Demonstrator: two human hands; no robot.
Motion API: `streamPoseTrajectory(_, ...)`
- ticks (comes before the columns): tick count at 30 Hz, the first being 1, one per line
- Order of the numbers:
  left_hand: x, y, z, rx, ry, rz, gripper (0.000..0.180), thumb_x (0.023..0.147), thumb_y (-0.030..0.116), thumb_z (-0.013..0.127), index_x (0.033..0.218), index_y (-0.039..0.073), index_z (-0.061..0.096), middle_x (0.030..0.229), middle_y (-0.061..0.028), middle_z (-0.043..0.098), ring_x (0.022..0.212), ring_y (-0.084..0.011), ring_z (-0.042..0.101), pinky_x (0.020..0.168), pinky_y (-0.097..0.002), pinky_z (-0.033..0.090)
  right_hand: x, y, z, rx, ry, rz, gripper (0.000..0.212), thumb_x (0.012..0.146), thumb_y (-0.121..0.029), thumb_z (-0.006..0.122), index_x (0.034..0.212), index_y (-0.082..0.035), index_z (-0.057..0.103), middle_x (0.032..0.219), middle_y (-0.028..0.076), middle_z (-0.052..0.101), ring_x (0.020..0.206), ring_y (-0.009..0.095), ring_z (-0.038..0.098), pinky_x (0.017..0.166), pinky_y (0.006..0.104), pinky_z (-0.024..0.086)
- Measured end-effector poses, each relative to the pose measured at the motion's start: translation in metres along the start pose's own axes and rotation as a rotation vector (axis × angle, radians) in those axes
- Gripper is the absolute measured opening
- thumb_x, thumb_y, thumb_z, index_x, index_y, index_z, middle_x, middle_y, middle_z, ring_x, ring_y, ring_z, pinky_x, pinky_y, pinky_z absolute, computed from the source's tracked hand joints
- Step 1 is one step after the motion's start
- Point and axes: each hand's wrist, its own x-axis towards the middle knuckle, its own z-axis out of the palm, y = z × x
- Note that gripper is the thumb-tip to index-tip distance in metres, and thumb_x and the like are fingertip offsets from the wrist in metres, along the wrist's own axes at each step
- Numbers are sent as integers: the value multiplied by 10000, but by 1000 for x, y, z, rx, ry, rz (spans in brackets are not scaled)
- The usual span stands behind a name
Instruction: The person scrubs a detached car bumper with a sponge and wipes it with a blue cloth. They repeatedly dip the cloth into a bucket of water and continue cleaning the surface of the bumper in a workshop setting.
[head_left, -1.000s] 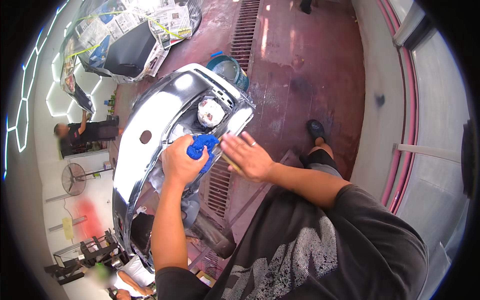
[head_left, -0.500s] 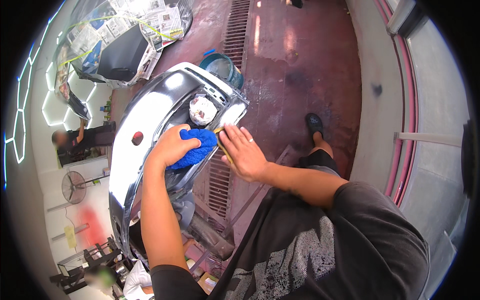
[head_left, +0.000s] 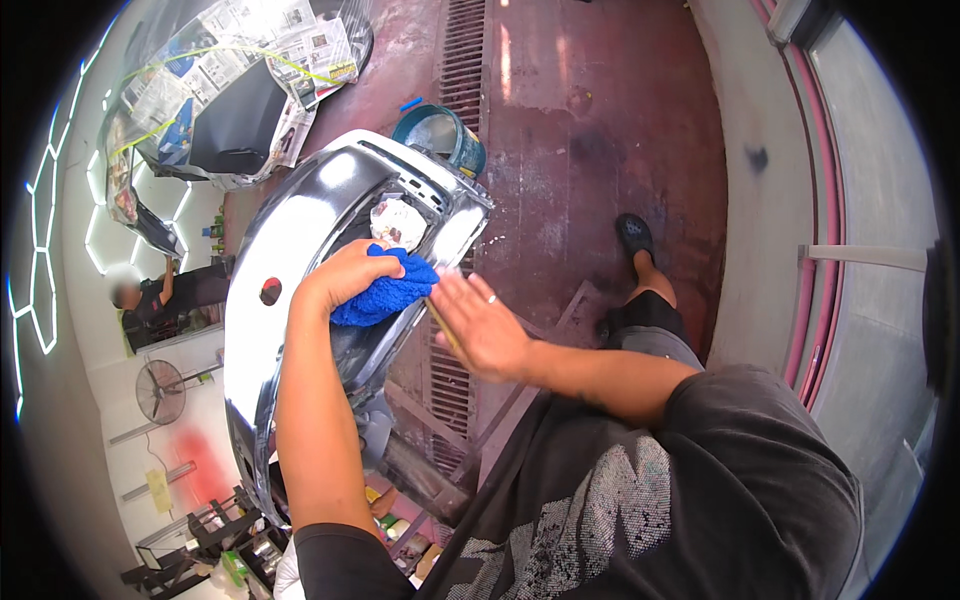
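A glossy black and white car bumper [head_left: 262, 225] stands in front of me, with a round hole in its face. My left hand [head_left: 350, 278] is closed around a bunched blue microfiber cloth [head_left: 378, 302], which lies over the bumper's inner edge. Against the bumper's near rim, my right hand [head_left: 482, 325] lies with fingers stretched and a ring on one of them. Under its palm shows the edge of a thin yellowish sheet [head_left: 447, 328], perhaps sandpaper; most of it is hidden. A whitish wrapped ball [head_left: 398, 222] sits in the bumper's recess just beyond the cloth.
A teal bucket [head_left: 466, 150] with cloudy liquid stands behind the bumper, beside a floor drain grate [head_left: 462, 60]. Newspaper and plastic sheeting [head_left: 285, 65] cover a large part at the far left. Another person [head_left: 160, 305] works at the left, near a wall fan [head_left: 162, 390].
My right hand has shifted slightly down along the bumper's rim, its fingers now closer to the cloth. The left hand and cloth have moved slightly upward. The view has shifted a little.
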Motion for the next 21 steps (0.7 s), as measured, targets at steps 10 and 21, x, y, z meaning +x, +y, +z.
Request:
streamPoseTrajectory(10,8,2,3,-181,-21,-6,285,861,264,779,1026,31,775,942,-14,752,836,-133,666,794,-320,531,13,36,-8,37,15,105,658,1182,-366,445,1708,16,345,1775,295,326,1686,427,261,1362,554,240)
streamPoseTrajectory(21,-31,-12,33,96,570,555,289,833,104,776,1120,107,806,1021,-61,761,840,-187,702,811,-364,559,-37,149,-65,577,318,822,290,1069,-130,757,1312,7,679,992,38,727,798,94,658,730,294,572)
